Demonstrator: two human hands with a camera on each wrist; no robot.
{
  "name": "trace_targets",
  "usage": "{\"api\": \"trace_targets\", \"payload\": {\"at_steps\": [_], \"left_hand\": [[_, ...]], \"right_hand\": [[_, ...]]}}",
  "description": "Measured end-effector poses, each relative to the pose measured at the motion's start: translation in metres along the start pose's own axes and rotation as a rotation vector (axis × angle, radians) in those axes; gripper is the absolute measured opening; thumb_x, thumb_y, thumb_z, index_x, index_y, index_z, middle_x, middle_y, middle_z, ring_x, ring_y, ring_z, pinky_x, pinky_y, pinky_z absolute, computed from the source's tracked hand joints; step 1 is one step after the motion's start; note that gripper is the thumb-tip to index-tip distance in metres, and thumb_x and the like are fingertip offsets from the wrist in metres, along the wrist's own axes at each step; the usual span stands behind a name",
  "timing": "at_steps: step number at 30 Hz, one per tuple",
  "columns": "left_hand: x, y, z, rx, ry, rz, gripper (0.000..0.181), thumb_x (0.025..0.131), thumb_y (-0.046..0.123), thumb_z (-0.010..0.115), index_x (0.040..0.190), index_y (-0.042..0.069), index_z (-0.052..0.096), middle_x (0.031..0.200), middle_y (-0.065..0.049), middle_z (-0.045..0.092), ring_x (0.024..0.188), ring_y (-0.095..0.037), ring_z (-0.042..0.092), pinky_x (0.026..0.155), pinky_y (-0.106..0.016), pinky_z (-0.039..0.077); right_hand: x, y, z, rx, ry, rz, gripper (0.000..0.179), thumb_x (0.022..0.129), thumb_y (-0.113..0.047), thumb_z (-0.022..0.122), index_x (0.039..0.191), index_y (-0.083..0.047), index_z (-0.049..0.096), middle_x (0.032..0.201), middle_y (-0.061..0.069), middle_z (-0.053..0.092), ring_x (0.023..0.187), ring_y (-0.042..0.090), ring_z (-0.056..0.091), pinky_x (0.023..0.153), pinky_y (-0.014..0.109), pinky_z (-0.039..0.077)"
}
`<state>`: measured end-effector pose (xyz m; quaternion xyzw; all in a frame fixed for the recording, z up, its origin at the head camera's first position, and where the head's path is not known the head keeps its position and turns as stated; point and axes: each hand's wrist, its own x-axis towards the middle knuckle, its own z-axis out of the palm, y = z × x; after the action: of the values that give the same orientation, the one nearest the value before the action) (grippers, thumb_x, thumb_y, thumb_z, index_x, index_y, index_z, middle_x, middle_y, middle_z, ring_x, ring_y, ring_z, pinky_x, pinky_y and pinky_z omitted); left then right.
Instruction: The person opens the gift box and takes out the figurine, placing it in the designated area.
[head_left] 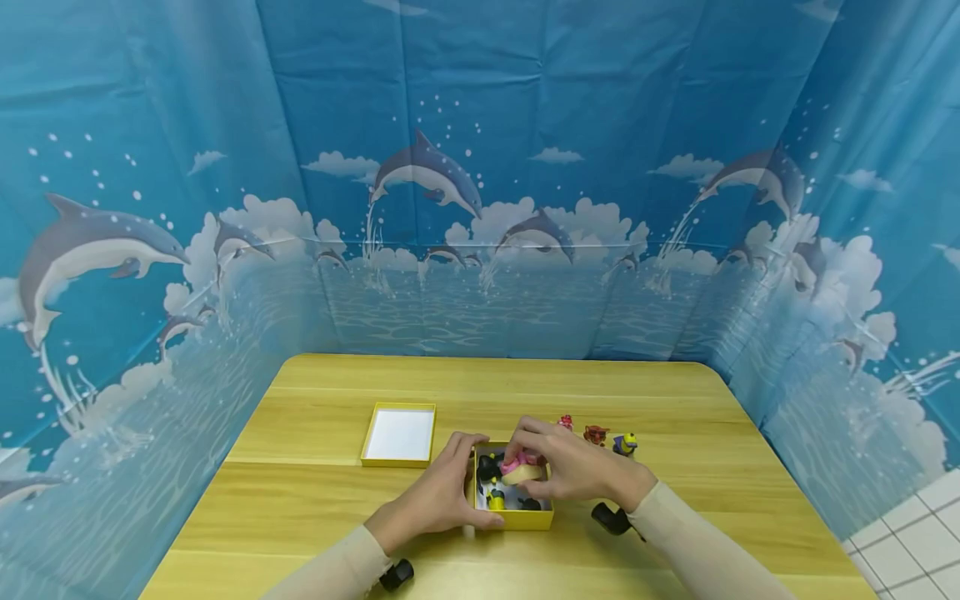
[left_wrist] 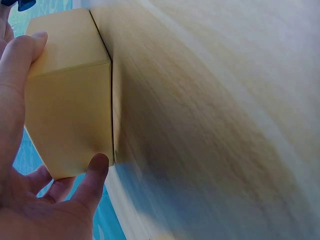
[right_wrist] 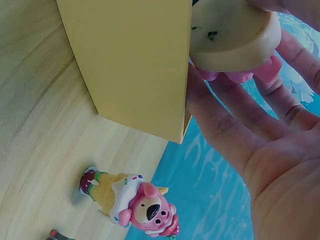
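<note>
A yellow box (head_left: 517,521), open at the top, stands near the table's front. My left hand (head_left: 438,492) grips its left side; in the left wrist view the thumb and fingers press on two walls of the box (left_wrist: 70,117). Over the box my right hand (head_left: 562,458) pinches a pink figurine with a cream base (head_left: 521,475). That cream base (right_wrist: 235,42) faces the right wrist camera, and its upper part is hidden by the fingers. Inside the box lie a black figurine (head_left: 489,468), a yellow-and-green figurine (head_left: 496,499) and a dark piece (head_left: 529,503).
A shallow yellow box lid (head_left: 401,433) with a white inside lies to the left. Behind the right hand stand a pink bear figurine (right_wrist: 147,210), a reddish-brown figurine (head_left: 596,434) and a yellow-and-purple figurine (head_left: 625,443). A dolphin-print curtain (head_left: 465,308) surrounds the wooden table (head_left: 315,500).
</note>
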<state>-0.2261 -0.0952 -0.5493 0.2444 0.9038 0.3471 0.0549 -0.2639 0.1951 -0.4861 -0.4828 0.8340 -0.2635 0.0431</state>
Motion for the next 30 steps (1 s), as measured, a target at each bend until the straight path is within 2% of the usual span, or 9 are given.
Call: {"api": "trace_targets", "payload": {"at_steps": [6,8,12,16,20,25,27,30], "left_hand": [[-0.001,0.000,0.000,0.001,0.004,0.004,0.125,0.085,0.075,0.096,0.178,0.016,0.038,0.167,-0.008,0.051,0.142,-0.020,0.061,0.126,-0.050,0.057],[-0.001,0.000,0.000,0.001,0.007,0.004,0.125,0.085,0.075,0.097,0.178,0.016,0.039,0.167,-0.007,0.051,0.142,-0.020,0.061,0.126,-0.050,0.057],[-0.001,0.000,0.001,-0.002,0.011,0.000,0.125,0.084,0.075,0.097,0.178,0.016,0.039,0.167,-0.007,0.051,0.142,-0.021,0.061,0.126,-0.050,0.057],[-0.002,0.001,0.002,-0.010,0.011,-0.006,0.125,0.083,0.073,0.099,0.177,0.016,0.039,0.167,-0.007,0.051,0.141,-0.021,0.061,0.125,-0.050,0.057],[-0.002,0.002,0.002,-0.013,0.006,-0.012,0.126,0.082,0.072,0.100,0.177,0.015,0.039,0.167,-0.009,0.052,0.141,-0.023,0.062,0.125,-0.051,0.057],[-0.001,0.004,-0.001,-0.004,0.002,-0.021,0.126,0.083,0.073,0.099,0.178,0.016,0.038,0.168,-0.009,0.051,0.144,-0.024,0.063,0.127,-0.053,0.056],[-0.001,0.004,-0.001,-0.001,0.002,-0.023,0.126,0.083,0.073,0.099,0.178,0.016,0.038,0.168,-0.009,0.051,0.145,-0.025,0.063,0.127,-0.053,0.056],[-0.001,0.004,-0.001,-0.005,0.005,-0.021,0.127,0.082,0.072,0.101,0.178,0.016,0.038,0.168,-0.009,0.051,0.146,-0.025,0.063,0.128,-0.054,0.055]], "right_hand": [[-0.001,-0.003,-0.001,0.003,0.021,0.000,0.028,0.105,-0.017,0.086,0.130,-0.023,0.075,0.123,-0.008,0.065,0.092,0.007,0.056,0.082,0.022,0.055],[-0.001,-0.003,-0.002,0.001,0.026,-0.002,0.031,0.105,-0.017,0.087,0.134,-0.022,0.077,0.124,-0.008,0.064,0.094,0.004,0.056,0.083,0.026,0.057],[-0.004,-0.001,-0.002,-0.015,0.024,0.003,0.038,0.106,-0.019,0.087,0.143,-0.017,0.079,0.125,-0.008,0.063,0.096,0.003,0.054,0.085,0.026,0.056],[-0.008,-0.001,-0.002,-0.018,0.028,0.010,0.042,0.106,-0.021,0.088,0.147,-0.015,0.080,0.122,-0.008,0.060,0.095,0.012,0.057,0.084,0.023,0.054],[-0.011,-0.001,-0.004,-0.018,0.053,0.005,0.041,0.107,-0.024,0.088,0.147,-0.020,0.080,0.121,-0.008,0.058,0.095,0.016,0.058,0.083,0.026,0.056],[-0.013,-0.001,-0.008,-0.048,0.103,-0.003,0.040,0.103,-0.027,0.093,0.141,-0.029,0.079,0.128,-0.007,0.062,0.097,0.005,0.056,0.083,0.029,0.059],[-0.014,0.000,-0.010,-0.056,0.115,-0.010,0.039,0.102,-0.027,0.094,0.138,-0.028,0.078,0.132,-0.005,0.065,0.098,0.002,0.057,0.083,0.030,0.061],[-0.016,0.000,-0.012,-0.061,0.127,-0.020,0.040,0.101,-0.026,0.095,0.137,-0.024,0.078,0.139,0.000,0.071,0.107,0.007,0.067,0.087,0.031,0.065]]}}
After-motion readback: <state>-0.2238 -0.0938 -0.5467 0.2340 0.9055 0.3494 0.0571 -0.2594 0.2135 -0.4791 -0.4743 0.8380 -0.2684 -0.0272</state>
